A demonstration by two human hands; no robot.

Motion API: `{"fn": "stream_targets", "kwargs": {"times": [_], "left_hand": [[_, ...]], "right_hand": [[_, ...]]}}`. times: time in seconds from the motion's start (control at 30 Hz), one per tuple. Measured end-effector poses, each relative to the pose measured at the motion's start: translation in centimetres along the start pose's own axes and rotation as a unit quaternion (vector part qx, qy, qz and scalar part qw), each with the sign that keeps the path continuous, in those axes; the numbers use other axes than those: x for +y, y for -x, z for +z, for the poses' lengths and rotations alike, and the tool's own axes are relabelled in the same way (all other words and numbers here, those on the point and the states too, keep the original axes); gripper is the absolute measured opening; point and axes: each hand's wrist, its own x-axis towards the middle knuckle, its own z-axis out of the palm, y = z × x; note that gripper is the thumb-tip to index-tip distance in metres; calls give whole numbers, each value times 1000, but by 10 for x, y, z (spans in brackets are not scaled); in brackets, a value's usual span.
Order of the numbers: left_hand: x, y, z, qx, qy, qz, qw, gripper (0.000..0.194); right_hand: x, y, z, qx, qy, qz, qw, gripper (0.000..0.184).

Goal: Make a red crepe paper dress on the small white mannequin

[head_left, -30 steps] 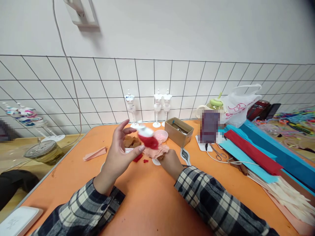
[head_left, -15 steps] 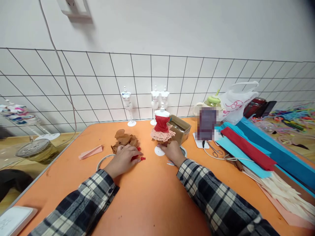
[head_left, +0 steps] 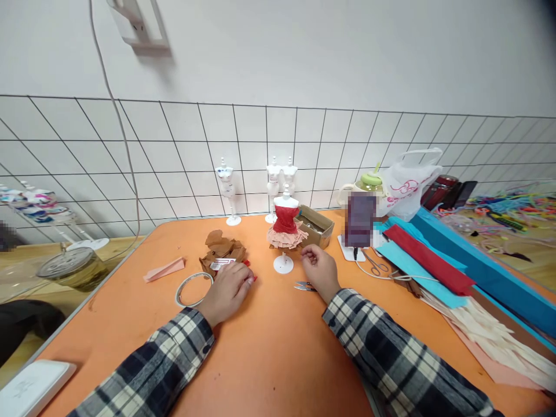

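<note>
A small white mannequin point(head_left: 285, 226) in a red bodice and pink ruffled skirt stands upright on its round base on the orange table point(head_left: 269, 353). My right hand point(head_left: 320, 271) hovers just right of the base, fingers loosely bent, holding nothing and clear of the stand. Small snips point(head_left: 303, 285) lie under its wrist side. My left hand point(head_left: 226, 291) lies palm down on the table, its fingertips on red paper scraps point(head_left: 251, 279). A white label point(head_left: 222, 264) and a heap of brown crepe paper point(head_left: 222, 248) lie just beyond it.
A tape ring point(head_left: 193, 288) and folded pink paper point(head_left: 165, 269) lie to the left. Three bare mannequins point(head_left: 229, 185) stand by the wire grid. At right are a cardboard box point(head_left: 318, 227), a phone on a stand point(head_left: 360, 223), scissors point(head_left: 376, 265) and crepe paper rolls point(head_left: 438, 263).
The dressed mannequin went from being held in both hands to standing on the table. My right hand has let go of its base; my left hand dropped onto the red scraps.
</note>
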Motion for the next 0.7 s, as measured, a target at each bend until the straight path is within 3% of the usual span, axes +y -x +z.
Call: {"fn": "stream_targets", "kwargs": {"times": [0.07, 0.13, 0.2, 0.23, 0.47, 0.7], "left_hand": [[10, 3, 3, 3, 45, 1, 999, 33], [19, 5, 9, 0, 106, -4, 994, 37], [28, 8, 17, -6, 162, -8, 987, 44], [32, 9, 21, -8, 186, -12, 982, 48], [56, 23, 38, -1, 281, -41, 959, 67], [62, 24, 41, -27, 338, -61, 939, 76]], "right_hand": [[-2, 14, -7, -12, -11, -46, 999, 22], [-8, 29, -9, -58, -32, -138, 988, 20], [-15, 43, -6, -118, -64, -269, 954, 25], [-19, 48, -4, -135, -78, -299, 942, 27], [-32, 63, 8, -128, -194, -268, 935, 5], [-37, 65, 6, -152, -211, -269, 927, 14]]}}
